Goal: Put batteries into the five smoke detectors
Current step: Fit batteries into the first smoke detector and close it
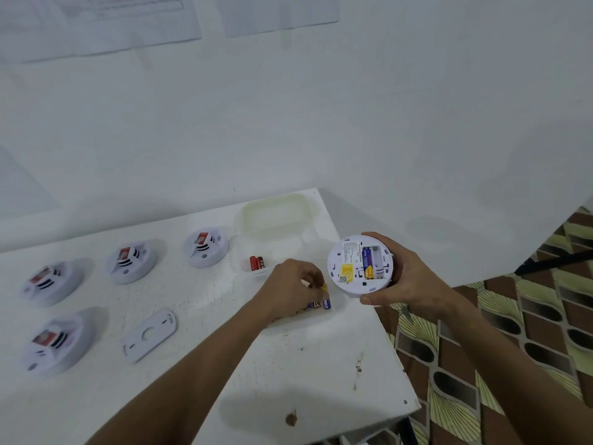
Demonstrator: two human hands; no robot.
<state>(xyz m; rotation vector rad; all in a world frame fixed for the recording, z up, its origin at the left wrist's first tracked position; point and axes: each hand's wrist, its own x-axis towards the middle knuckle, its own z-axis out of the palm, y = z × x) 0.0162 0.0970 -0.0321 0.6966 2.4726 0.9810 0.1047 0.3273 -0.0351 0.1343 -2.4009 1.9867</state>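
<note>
Left hand fingers pinch a blue-and-yellow battery over the clear battery box. Right hand fingers curl round an upturned smoke detector, just right of the box, one battery seated inside. Four detectors and a mounting plate lie left of the box on the surface.

We stood at a white table whose top was scuffed and marked with brown stains, its far edge set against a plain white wall. Sheets of paper were fixed high on that wall, their print too blurred to read. To the right the floor showed a patterned covering of brown, black and pale yellow shapes. The light was soft and even.
</note>
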